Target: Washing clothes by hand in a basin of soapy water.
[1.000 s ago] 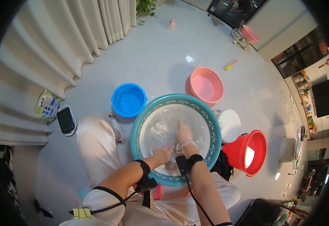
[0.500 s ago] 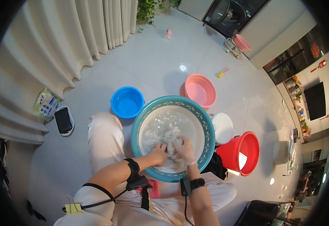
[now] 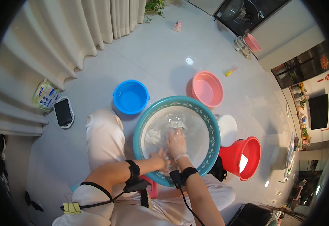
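1. Cream fabric curtain (image 3: 70, 41), falling in deep soft folds, hangs well to the left of the teal basin (image 3: 214, 139).
2. The teal basin itself is round, with a smooth rim patterned in pale petal shapes, a white interior and clear, bubbly water.
3. A glossy red bucket (image 3: 230, 156), round-mouthed, stands near the teal basin on its right.
4. The pale pink basin (image 3: 208, 90), smooth and circular, sits just beyond the teal basin's far right edge.
5. A shiny blue basin (image 3: 119, 94), smaller and rounded, is just beyond the teal basin's far left edge.
6. Flat and disc-like, a matt white round top (image 3: 228, 130) lies just beside the teal basin's right rim.
7. White cloth (image 3: 177, 124), wet and crumpled, is inside the teal basin, partly under water.
8. The right hand (image 3: 177, 144), in a thin see-through glove, is open inside the teal basin, fingers stretched towards the cloth; its grip underneath cannot be told.
9. The left hand (image 3: 160, 159) is open near the teal basin's near side, fingers apart; whether it touches cloth is unclear.
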